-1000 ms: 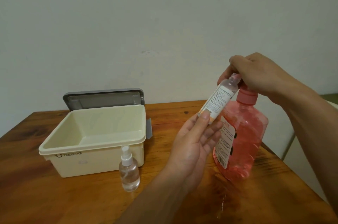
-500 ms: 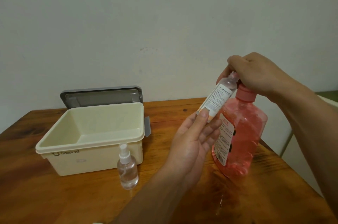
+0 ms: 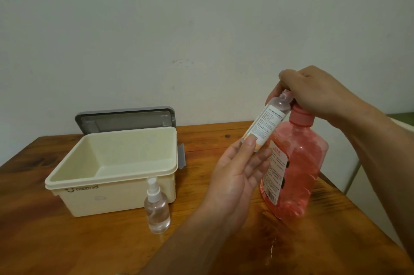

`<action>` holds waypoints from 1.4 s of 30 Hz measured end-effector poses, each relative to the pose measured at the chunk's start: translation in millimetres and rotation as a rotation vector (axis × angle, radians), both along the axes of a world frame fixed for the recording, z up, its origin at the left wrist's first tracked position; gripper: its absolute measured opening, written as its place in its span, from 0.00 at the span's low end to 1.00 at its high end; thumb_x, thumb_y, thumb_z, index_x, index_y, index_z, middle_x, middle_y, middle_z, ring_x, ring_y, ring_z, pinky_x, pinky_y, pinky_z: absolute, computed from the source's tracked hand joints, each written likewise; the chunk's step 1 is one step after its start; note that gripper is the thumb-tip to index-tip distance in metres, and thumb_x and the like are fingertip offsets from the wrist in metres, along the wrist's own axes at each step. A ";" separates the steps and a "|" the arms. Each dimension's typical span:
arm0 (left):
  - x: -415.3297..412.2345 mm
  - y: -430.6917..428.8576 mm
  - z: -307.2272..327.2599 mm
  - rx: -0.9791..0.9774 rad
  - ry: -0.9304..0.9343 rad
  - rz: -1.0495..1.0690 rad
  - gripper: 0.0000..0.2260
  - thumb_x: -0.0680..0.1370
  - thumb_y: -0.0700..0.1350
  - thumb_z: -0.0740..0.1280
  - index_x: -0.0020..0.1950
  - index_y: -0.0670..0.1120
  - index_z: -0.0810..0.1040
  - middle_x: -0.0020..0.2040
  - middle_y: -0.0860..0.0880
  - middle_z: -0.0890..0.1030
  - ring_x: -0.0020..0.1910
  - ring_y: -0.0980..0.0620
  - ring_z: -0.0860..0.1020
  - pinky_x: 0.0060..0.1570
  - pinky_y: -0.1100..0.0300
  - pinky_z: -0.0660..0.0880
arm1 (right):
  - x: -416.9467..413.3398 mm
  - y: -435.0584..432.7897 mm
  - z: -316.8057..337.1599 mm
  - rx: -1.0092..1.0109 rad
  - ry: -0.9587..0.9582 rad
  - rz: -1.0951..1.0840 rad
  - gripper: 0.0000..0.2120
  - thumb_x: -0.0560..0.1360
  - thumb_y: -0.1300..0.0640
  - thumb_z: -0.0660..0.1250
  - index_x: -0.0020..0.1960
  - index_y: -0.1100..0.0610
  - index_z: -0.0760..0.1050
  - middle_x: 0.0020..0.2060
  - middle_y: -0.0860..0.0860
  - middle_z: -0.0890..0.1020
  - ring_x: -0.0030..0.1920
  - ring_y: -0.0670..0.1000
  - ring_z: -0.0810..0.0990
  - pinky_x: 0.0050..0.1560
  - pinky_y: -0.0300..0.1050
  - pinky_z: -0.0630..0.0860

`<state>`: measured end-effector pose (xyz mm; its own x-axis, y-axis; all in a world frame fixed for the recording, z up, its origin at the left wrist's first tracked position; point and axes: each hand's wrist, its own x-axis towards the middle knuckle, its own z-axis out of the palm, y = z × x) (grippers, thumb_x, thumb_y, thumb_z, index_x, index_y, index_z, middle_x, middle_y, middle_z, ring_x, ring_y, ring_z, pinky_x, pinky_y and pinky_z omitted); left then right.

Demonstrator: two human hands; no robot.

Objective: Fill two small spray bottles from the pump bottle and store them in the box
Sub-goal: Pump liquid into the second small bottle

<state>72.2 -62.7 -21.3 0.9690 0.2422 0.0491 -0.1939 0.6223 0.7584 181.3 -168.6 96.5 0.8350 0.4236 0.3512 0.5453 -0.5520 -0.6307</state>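
Filling underway: left hand (image 3: 237,171) pinches the tilted labelled clear small bottle (image 3: 266,124) against the pink plastic pump bottle (image 3: 300,173) top, right hand (image 3: 313,90) grip clamped over its pump; next likely needs steady, aligned pumping.

Wooden counter (image 3: 67,241) is backed by a plain wall (image 3: 156,28); white furniture (image 3: 363,196) is seen past its right edge.

Raised left hand (image 3: 239,169) pinches the small spray bottle (image 3: 266,122) low; right hand (image 3: 313,93) curls atop the pump bottle (image 3: 298,162).
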 end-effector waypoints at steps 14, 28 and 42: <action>-0.8 -1.0 2.1 -0.002 -0.006 -0.009 0.16 0.71 0.49 0.70 0.58 0.48 0.80 0.53 0.47 0.86 0.54 0.51 0.84 0.56 0.58 0.78 | 0.3 -2.0 3.8 0.045 0.042 0.014 0.24 0.79 0.55 0.52 0.38 0.60 0.84 0.35 0.49 0.86 0.24 0.41 0.72 0.32 0.42 0.68; -0.3 -2.4 2.2 -0.009 -0.012 -0.007 0.16 0.71 0.49 0.70 0.58 0.48 0.80 0.53 0.47 0.86 0.53 0.51 0.84 0.55 0.58 0.78 | -2.7 -1.4 5.7 0.035 0.014 -0.001 0.24 0.79 0.56 0.52 0.37 0.59 0.84 0.32 0.49 0.85 0.23 0.41 0.71 0.30 0.42 0.66; 0.6 -0.7 1.3 -0.016 -0.010 -0.001 0.15 0.71 0.48 0.70 0.57 0.48 0.80 0.53 0.46 0.86 0.53 0.51 0.84 0.56 0.57 0.78 | -3.5 -0.7 3.0 0.000 -0.009 -0.021 0.24 0.79 0.55 0.52 0.40 0.60 0.84 0.37 0.54 0.85 0.32 0.49 0.73 0.33 0.43 0.68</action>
